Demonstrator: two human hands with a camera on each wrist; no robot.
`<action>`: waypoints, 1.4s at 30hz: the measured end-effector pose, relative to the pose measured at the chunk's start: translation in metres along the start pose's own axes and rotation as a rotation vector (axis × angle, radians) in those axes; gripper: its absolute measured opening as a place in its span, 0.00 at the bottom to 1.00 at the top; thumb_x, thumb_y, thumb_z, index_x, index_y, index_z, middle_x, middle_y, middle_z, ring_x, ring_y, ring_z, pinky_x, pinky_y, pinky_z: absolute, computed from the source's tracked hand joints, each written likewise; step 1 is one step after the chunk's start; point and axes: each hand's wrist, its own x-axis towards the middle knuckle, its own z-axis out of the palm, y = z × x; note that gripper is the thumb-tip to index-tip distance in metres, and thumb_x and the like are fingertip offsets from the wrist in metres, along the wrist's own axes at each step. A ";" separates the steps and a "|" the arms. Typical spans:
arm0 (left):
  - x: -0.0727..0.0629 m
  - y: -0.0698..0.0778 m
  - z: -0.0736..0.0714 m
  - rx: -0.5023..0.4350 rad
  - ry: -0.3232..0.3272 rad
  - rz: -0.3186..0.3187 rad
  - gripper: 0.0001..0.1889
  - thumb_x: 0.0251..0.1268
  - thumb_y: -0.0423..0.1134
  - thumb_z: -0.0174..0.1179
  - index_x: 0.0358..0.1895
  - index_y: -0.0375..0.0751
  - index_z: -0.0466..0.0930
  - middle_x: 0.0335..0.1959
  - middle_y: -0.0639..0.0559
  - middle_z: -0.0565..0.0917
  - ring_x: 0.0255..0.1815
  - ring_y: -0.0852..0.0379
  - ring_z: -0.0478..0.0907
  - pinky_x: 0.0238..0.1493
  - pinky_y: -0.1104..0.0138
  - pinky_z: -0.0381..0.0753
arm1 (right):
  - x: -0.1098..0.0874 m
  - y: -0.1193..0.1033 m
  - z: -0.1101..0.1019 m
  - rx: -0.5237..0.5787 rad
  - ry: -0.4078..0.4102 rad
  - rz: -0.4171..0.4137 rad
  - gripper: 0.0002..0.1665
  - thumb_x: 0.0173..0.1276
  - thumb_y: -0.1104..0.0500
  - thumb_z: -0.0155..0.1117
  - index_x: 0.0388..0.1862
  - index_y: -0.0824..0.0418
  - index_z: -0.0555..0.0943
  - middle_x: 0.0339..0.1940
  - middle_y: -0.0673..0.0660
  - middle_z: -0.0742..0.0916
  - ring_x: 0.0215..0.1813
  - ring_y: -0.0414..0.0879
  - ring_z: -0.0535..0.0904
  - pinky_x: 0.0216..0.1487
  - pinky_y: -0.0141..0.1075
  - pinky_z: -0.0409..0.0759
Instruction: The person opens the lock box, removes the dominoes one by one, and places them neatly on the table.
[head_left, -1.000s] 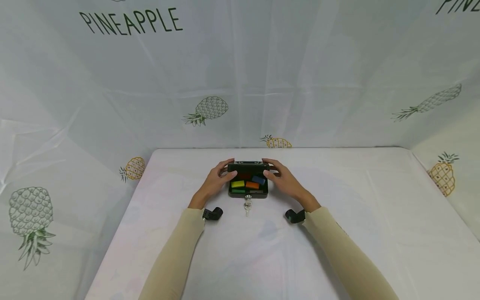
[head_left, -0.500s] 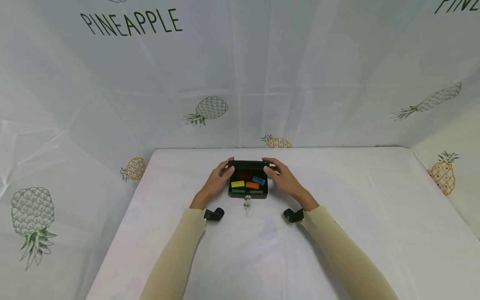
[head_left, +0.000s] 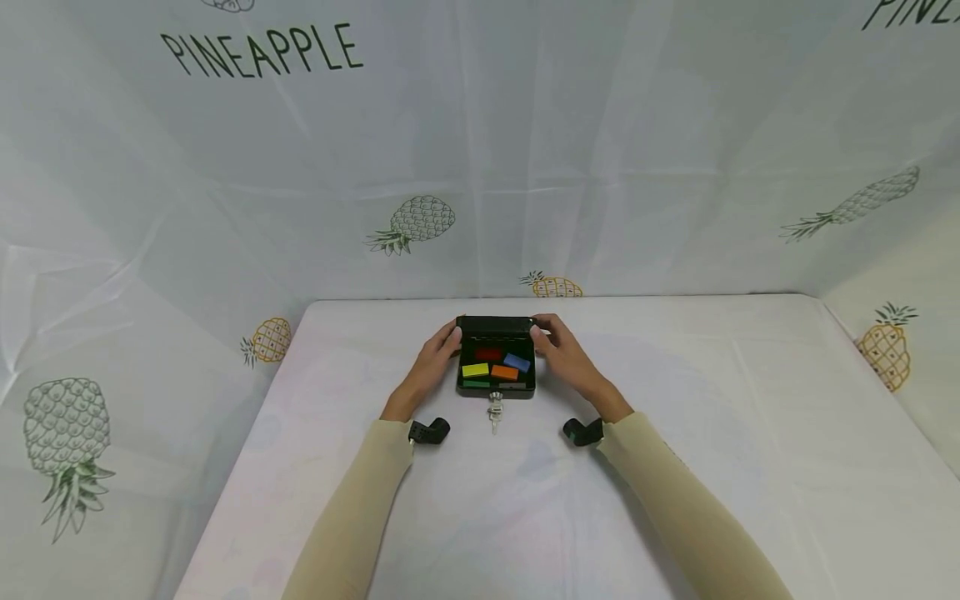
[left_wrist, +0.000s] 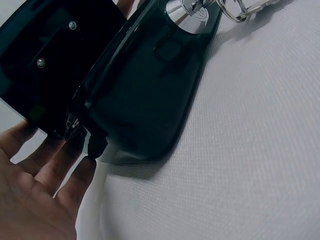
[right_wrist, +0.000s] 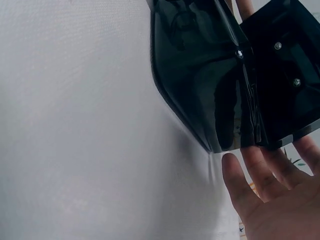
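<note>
A small black cash box (head_left: 497,393) sits on the white-covered table with its lid (head_left: 497,326) raised. My left hand (head_left: 435,358) holds the lid's left end, thumb on the inner face and fingers reaching behind. At the other end my right hand (head_left: 566,357) grips it the same way. In both wrist views, fingers (left_wrist: 75,180) touch the lid and box near the hinge. Inside lie coloured blocks: yellow (head_left: 476,370), orange (head_left: 505,372), blue (head_left: 517,362), dark red (head_left: 488,354), plus green and grey ones along the front. Keys (head_left: 495,410) hang from the front lock.
White cloth covers the table (head_left: 712,417), which stretches wide to the right of the box. Behind it and at the sides hang sheets (head_left: 660,208) printed with pineapples. Black wrist cameras (head_left: 430,431) sit at both cuffs.
The lid has swung back and further up: its handle, visible a second ago, is now hidden and the blocks show more fully. Both hands have followed it slightly backward.
</note>
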 end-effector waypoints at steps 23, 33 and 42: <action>-0.002 0.005 0.003 -0.059 0.010 -0.035 0.35 0.90 0.56 0.36 0.86 0.38 0.52 0.82 0.37 0.63 0.81 0.38 0.64 0.85 0.48 0.60 | 0.000 -0.003 0.004 0.055 0.019 0.073 0.34 0.90 0.42 0.36 0.78 0.65 0.62 0.73 0.71 0.74 0.72 0.67 0.76 0.78 0.58 0.73; -0.003 0.006 0.004 -0.056 0.009 -0.049 0.36 0.89 0.58 0.38 0.87 0.39 0.50 0.83 0.37 0.62 0.81 0.38 0.64 0.85 0.47 0.58 | 0.002 -0.008 0.006 0.039 0.040 0.099 0.36 0.89 0.38 0.34 0.77 0.64 0.62 0.69 0.70 0.75 0.73 0.65 0.74 0.77 0.56 0.74; -0.004 0.007 0.006 -0.049 0.002 -0.071 0.38 0.87 0.60 0.39 0.88 0.42 0.46 0.85 0.37 0.59 0.81 0.35 0.63 0.86 0.46 0.54 | 0.005 -0.011 0.005 -0.021 0.048 0.148 0.39 0.88 0.34 0.30 0.79 0.61 0.61 0.74 0.70 0.75 0.74 0.65 0.74 0.79 0.58 0.71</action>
